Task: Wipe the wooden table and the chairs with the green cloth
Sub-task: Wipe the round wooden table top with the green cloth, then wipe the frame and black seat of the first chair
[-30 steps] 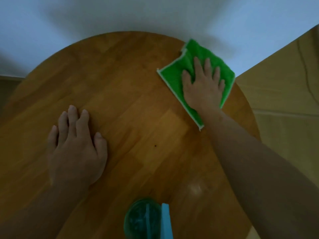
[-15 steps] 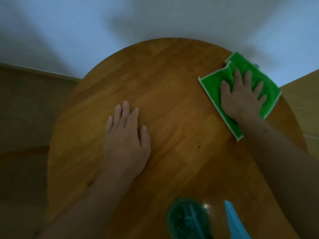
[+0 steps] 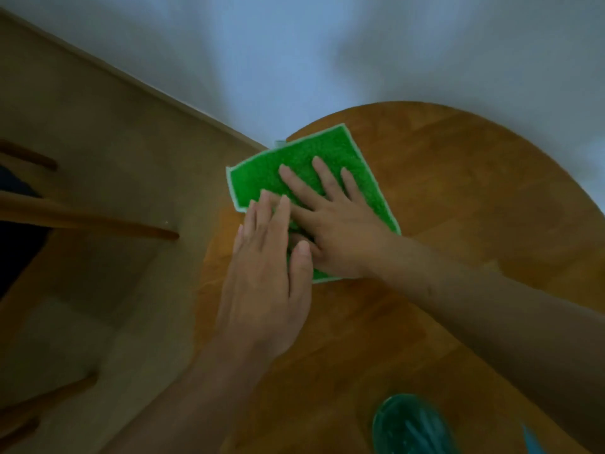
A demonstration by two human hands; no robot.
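The green cloth (image 3: 304,165) lies flat at the left rim of the round wooden table (image 3: 458,204), one corner hanging past the edge. My right hand (image 3: 340,221) presses flat on the cloth with spread fingers. My left hand (image 3: 268,267) lies flat beside it, its fingertips and thumb over the cloth's near left edge and touching the right hand. A wooden chair (image 3: 82,221) shows at the left; only its legs and rails are visible.
A teal spray bottle (image 3: 409,427) stands on the table near the bottom edge. A white wall (image 3: 327,44) rises behind the table. The beige floor (image 3: 98,142) spreads to the left.
My right hand has swept the cloth from the table's far right edge across to its left rim. The left hand now meets the cloth. The view has swung left, revealing the chair.
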